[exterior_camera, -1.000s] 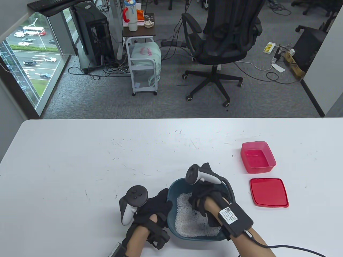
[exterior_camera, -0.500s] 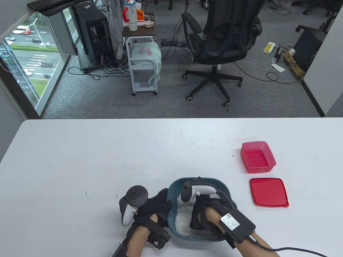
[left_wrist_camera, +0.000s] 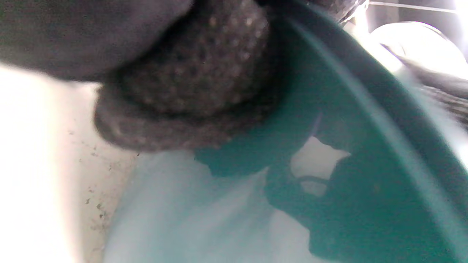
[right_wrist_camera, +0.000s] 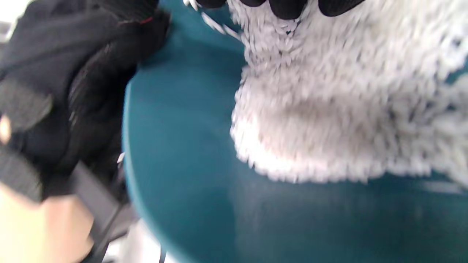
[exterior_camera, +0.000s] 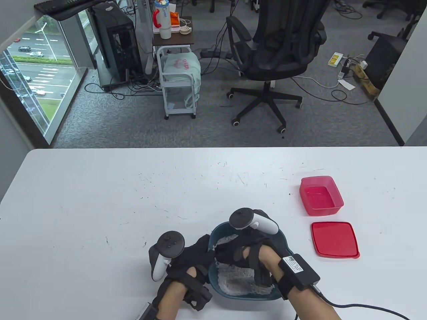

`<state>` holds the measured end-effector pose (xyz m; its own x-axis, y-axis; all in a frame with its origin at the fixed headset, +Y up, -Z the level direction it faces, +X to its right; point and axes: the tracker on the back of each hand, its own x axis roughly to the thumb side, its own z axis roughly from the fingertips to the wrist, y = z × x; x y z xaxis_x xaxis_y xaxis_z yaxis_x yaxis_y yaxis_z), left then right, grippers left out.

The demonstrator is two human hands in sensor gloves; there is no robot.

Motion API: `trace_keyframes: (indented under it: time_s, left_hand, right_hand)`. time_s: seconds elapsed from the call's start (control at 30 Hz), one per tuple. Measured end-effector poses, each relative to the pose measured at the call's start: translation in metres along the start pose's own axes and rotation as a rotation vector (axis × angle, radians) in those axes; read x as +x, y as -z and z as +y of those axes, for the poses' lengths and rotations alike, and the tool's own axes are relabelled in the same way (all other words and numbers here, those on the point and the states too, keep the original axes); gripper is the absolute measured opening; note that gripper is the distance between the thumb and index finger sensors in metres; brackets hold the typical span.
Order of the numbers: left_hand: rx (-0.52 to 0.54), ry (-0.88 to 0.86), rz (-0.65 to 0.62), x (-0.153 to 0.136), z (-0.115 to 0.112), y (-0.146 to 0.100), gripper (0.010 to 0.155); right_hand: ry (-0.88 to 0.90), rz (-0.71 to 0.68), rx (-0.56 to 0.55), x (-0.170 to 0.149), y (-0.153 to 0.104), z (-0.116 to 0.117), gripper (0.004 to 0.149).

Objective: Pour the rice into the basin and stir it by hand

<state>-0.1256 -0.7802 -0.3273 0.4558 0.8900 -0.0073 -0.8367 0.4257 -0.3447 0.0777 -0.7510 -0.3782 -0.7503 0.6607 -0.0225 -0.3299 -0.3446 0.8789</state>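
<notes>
A teal basin stands near the table's front edge with white rice inside. My left hand grips the basin's left rim; in the left wrist view a gloved finger lies against the basin's outer wall. My right hand reaches across the inside of the basin, fingers pointing left. Its fingertips dig into the rice heap, which is piled against the bare inner wall. Most of the right hand's fingers are hidden under its glove and tracker.
A pink plastic container stands open to the right of the basin, and its red lid lies flat just in front of it. The white table stretches to the left and back. An office chair stands beyond the far edge.
My right hand has swept through the rice, first toward me, then toward the basin's left and far side, and the rice has shifted. The left hand and basin have stayed put.
</notes>
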Motion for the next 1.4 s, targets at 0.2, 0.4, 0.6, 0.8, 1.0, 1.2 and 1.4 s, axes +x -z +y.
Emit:
trace_keyframes:
  time_s: [0.2,0.4,0.6,0.8,1.0,1.2,1.4]
  left_hand:
    - [-0.003,0.002,0.001,0.0,0.0,0.0,0.067]
    - [0.043,0.015,0.02,0.0,0.007,-0.003,0.066]
    - [0.411,0.308,-0.074,0.014,0.052,-0.023,0.078]
    - [0.513,0.738,-0.171,0.031,0.076,-0.043,0.09]
    - [0.511,0.879,-0.183,0.034,0.082,-0.05,0.095]
    - [0.399,1.018,-0.12,0.022,0.074,-0.036,0.098]
    - [0.315,1.029,-0.069,0.009,0.063,-0.025,0.097]
  right_hand:
    - [0.07,-0.01,-0.097,-0.012,-0.016,-0.014,0.071]
    - [0.002,-0.176,-0.231,-0.008,-0.054,-0.015,0.069]
    - [-0.395,-0.343,-0.567,0.002,-0.118,-0.004,0.07]
    - [-0.649,-0.321,-0.877,-0.011,-0.178,0.002,0.073]
    - [-0.563,-0.259,-0.99,-0.06,-0.208,-0.009,0.072]
    - [-0.536,-0.096,-1.083,-0.125,-0.208,-0.022,0.073]
    - [-0.468,-0.028,-1.038,-0.153,-0.2,-0.028,0.073]
